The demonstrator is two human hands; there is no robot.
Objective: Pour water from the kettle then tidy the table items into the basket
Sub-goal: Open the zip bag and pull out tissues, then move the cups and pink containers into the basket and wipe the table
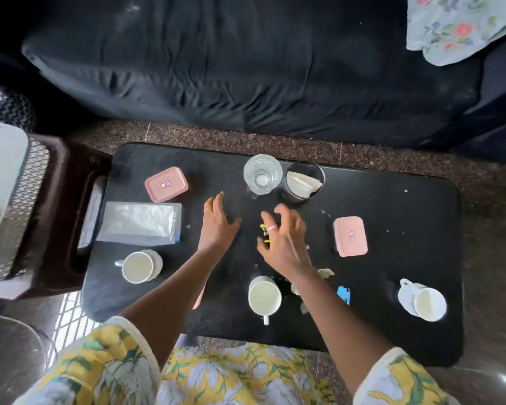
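Observation:
On the black table [392,200] my left hand [216,223] lies flat and open, holding nothing. My right hand [283,238] hovers with fingers spread over a small yellow and white item [264,235], not gripping it. Behind them stand a clear glass [262,174] and a black mesh cup [302,182] with white packets. Two pink lidded boxes sit on the table, one at the left [166,184] and one at the right [350,236]. A clear plastic pouch [140,223] lies at the left. Three white mugs stand at front left [140,267], front middle [264,298] and front right [424,301]. No kettle or basket shows.
A dark sofa [245,68] with a floral cloth [462,24] lies beyond the table. A brown stool [58,217] bearing a grey mesh-sided object [9,200] stands at the left. Crumbs, a small blue item [343,293] and scraps lie near the front middle mug.

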